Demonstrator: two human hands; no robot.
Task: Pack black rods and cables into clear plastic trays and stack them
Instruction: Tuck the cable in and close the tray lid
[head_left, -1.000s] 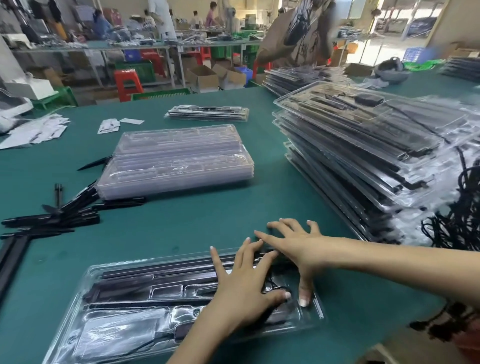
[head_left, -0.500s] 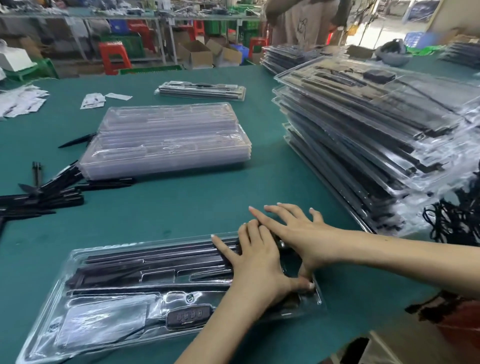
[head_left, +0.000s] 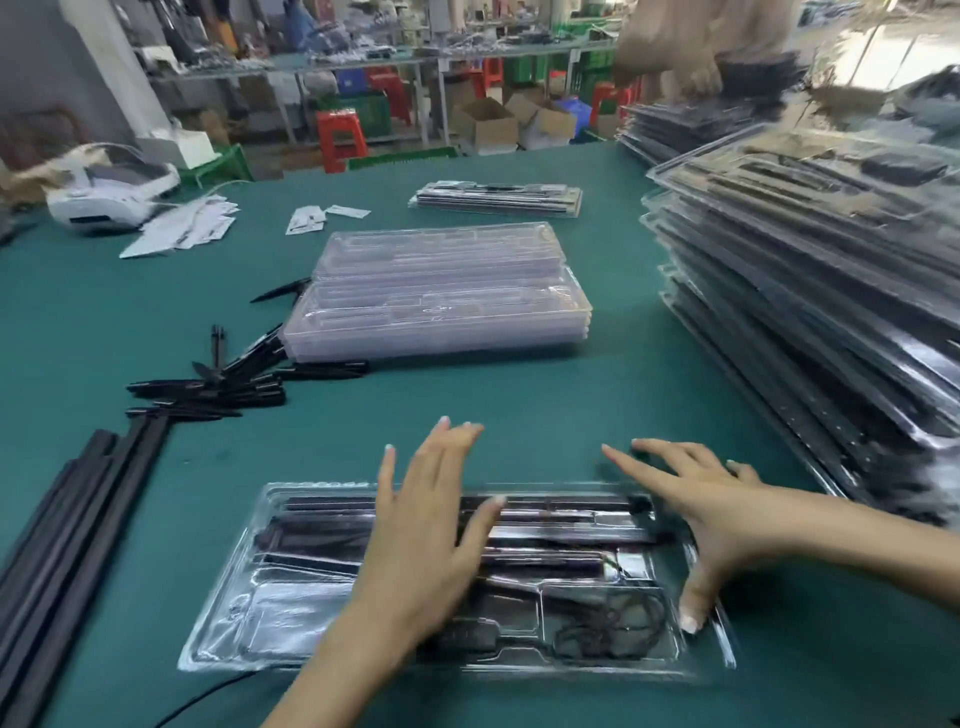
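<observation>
Packed tray (head_left: 363, 613) flat on desk (head_left: 519, 405), nearest of the trays; left hand (head_left: 431, 535) spread flat over its centre, right hand (head_left: 711, 499) splayed at its right end, thumb on rim; both grips released, likely pressing lid shut.

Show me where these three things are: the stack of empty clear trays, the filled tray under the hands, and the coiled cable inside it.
stack of empty clear trays (head_left: 441, 296), head view, on the top tray's middle.
filled tray (head_left: 291, 613), head view, on its bare left compartment.
coiled cable (head_left: 618, 623), head view, on the loops in the tray's lower right compartment.
</observation>
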